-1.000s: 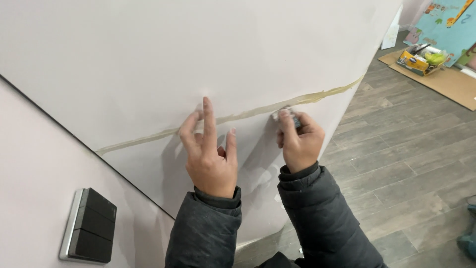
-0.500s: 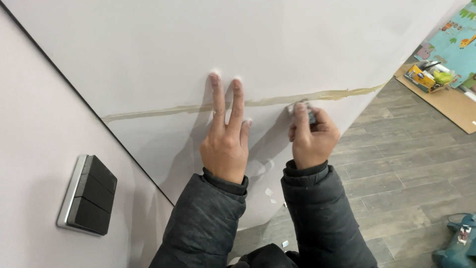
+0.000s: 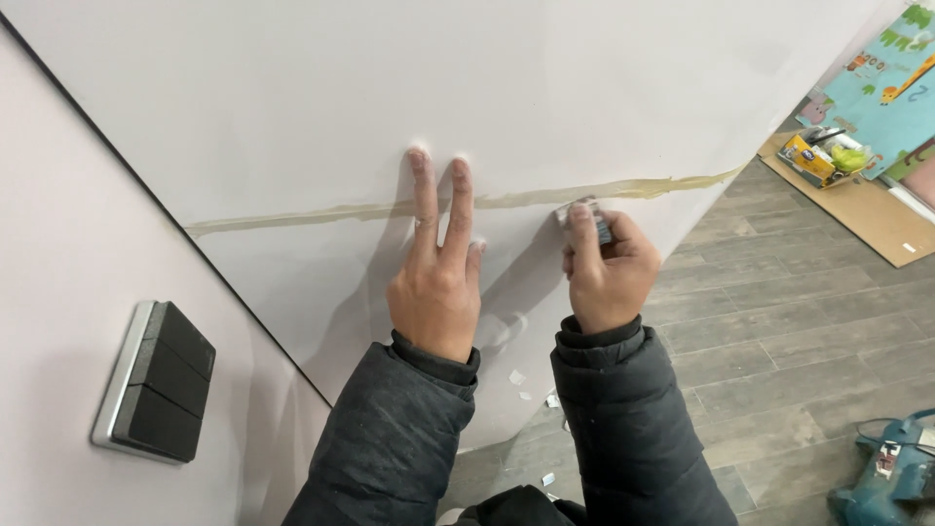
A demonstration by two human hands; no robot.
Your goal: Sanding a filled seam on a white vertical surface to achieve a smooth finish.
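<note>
Nearest: both dark padded sleeves (image 3: pixel 623 429) rise from the bottom edge toward the white panel (image 3: pixel 545 88).

Right hand (image 3: pixel 609 278): grip closed tight around a small grey scraper-like tool (image 3: pixel 582 216), its tip set on the tan strip of tape or glue residue (image 3: pixel 623 189) that crosses the panel. The tool is too covered by the fingers to identify further.

Left hand (image 3: pixel 435 278), just left of that grip: holds nothing. Index and middle fingers lie flat and extended across the strip, the others curled; judged to be bracing the sheet so it does not flex under the tool.

Below the hands: small pale flakes (image 3: pixel 545 399) on the wood-look floor (image 3: pixel 779 321).

Far left of the grip: dark wall switch (image 3: pixel 156 382) on the pinkish wall (image 3: pixel 78 253). Far right: teal power tool (image 3: pixel 891 477) on the floor. Beyond, upper right: cardboard sheet (image 3: pixel 867 209) carrying a small tray of items, and a coloured play mat (image 3: pixel 891 73).
</note>
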